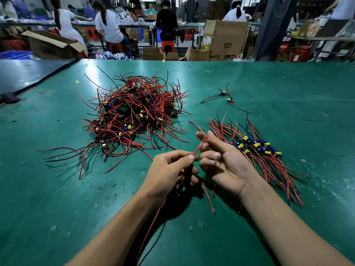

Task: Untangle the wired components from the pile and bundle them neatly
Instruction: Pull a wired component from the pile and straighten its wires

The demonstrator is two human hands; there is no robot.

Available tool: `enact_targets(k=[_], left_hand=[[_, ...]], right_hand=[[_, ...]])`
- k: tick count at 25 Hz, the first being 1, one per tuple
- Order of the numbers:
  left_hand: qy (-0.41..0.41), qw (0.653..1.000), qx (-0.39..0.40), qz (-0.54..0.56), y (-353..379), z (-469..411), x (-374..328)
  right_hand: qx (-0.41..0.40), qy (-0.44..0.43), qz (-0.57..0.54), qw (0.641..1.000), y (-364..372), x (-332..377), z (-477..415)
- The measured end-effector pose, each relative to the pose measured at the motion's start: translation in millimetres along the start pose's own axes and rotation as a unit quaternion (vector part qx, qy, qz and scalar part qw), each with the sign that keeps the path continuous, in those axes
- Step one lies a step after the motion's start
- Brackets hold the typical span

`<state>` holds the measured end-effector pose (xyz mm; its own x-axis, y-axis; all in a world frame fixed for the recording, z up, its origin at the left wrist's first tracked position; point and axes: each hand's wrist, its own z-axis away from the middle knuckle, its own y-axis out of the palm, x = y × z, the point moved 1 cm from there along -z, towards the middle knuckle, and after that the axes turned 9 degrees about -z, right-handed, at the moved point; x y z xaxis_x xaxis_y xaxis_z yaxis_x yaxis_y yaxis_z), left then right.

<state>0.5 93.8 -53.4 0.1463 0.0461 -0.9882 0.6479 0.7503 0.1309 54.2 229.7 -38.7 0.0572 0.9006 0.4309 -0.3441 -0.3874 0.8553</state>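
A tangled pile [132,114] of red and black wires with small blue and yellow parts lies on the green table [288,83], left of centre. To the right lies an aligned bundle [257,150] of the same wired components. My left hand [169,173] pinches a red wire [198,147] between thumb and fingertip and holds a wired component underneath, its leads hanging toward me. My right hand [222,160] is palm up, and its curled fingers hold the same red wire a little farther along.
Two loose wired components [225,96] lie at the back right of the table. A dark table [25,73] adjoins on the left. Beyond the far edge are cardboard boxes [224,37], red stools and several seated people.
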Motion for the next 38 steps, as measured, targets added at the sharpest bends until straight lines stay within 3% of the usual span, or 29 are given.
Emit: enact_targets(k=[6, 11, 17, 21, 24, 29, 33, 38], left_hand=[[-0.007, 1.0, 0.0, 0.001, -1, 0, -1], [-0.023, 0.999, 0.034, 0.024, -5, -1, -3], [-0.024, 0.998, 0.048, 0.019, -3, -2, -2], [-0.023, 0.998, 0.052, 0.012, -2, -1, -2], [-0.022, 0.998, 0.057, 0.016, -1, 1, -2], [-0.015, 0.998, 0.052, 0.018, 0, 1, -2], [-0.016, 0.998, 0.056, 0.009, 1, 3, -3], [-0.03, 0.999, 0.026, 0.018, 0, 1, -4]], right_hand=[[0.041, -0.058, 0.216, 0.974, -4, -15, 3], [-0.013, -0.216, 0.348, 0.912, -8, -6, 0], [-0.048, -0.25, 0.186, 0.949, -7, -7, -9], [-0.074, -0.268, 0.143, 0.95, -7, -5, -13], [-0.076, -0.204, 0.124, 0.968, -4, -7, -13], [-0.05, -0.035, -0.067, 0.996, -1, 4, -8], [-0.031, 0.001, -0.071, 0.997, -1, 7, -4], [-0.067, -0.032, -0.01, 0.997, -3, 9, -4]])
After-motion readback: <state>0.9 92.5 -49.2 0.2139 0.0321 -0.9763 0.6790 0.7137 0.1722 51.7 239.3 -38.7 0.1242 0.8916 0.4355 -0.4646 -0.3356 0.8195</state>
